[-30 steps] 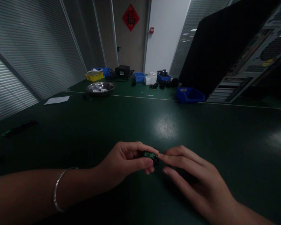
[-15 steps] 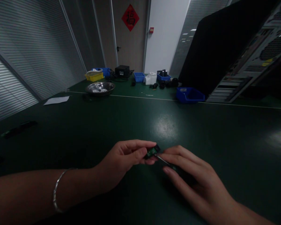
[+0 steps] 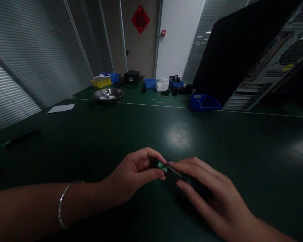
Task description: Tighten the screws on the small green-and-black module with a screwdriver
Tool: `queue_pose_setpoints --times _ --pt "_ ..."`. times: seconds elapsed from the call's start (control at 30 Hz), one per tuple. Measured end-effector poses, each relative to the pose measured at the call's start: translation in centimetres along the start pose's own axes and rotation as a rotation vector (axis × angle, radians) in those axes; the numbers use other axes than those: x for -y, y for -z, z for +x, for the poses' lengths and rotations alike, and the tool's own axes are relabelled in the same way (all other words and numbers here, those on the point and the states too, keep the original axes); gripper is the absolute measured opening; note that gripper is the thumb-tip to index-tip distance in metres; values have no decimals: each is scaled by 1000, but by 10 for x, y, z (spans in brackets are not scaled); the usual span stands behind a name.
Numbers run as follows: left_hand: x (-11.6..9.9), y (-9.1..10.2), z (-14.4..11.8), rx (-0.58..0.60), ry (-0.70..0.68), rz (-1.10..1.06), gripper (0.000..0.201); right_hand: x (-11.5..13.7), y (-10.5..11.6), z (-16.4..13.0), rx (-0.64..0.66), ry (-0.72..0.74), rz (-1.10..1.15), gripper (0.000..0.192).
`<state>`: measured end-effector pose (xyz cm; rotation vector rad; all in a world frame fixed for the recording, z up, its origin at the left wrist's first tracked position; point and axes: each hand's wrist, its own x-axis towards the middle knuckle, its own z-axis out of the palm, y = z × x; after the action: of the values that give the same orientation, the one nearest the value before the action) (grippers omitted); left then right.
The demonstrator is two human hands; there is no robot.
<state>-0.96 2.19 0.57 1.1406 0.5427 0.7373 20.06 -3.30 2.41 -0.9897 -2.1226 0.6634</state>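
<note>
At nine o'clock on the dark green bench point(image 3: 91, 134) a sheet of paper point(image 3: 61, 108) is seen, with a metal bowl point(image 3: 107, 94) toward eleven o'clock. Low at six o'clock, a small green circuit board point(image 3: 161, 165) is pinched between thumb and fingers of the left hand point(image 3: 133, 173), whose wrist carries a bangle point(image 3: 63, 201). Touching the board's right edge, a thin dark tool point(image 3: 181, 175), possibly a screwdriver, is gripped by the right hand point(image 3: 212, 191). At one o'clock a blue bin point(image 3: 204, 102) is set beside an open computer case point(image 3: 267, 67).
</note>
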Motion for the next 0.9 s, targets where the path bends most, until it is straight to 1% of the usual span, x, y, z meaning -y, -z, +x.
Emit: queue_pose_setpoints --times 0.1,0.23,0.33,0.43,0.5,0.6,0.67,0.8,0.9 --pt "-2 -1 -1 -48 -35 39 16 0 0 -1 -14 16 -31 41" --pt "-3 -2 -3 -85 -74 83 19 0 0 1 -15 22 -129 39" --pt "-3 -2 -5 -110 -81 186 18 0 0 2 0 19 -212 39" --pt "-3 -1 -8 -130 -150 293 16 0 1 1 26 12 -271 39" --pt "-3 0 -9 -132 -190 353 16 0 1 0 36 9 -290 40" --pt "-4 0 -10 -129 -200 415 17 0 1 0 28 8 -279 39" --pt "-4 -1 -10 -130 -173 384 18 0 1 0 30 -3 -241 39" --pt "-4 -3 -8 -125 -64 188 19 1 2 1 8 2 -154 38" --pt "-4 -3 -7 -123 -20 128 19 2 1 1 -21 27 -125 39"
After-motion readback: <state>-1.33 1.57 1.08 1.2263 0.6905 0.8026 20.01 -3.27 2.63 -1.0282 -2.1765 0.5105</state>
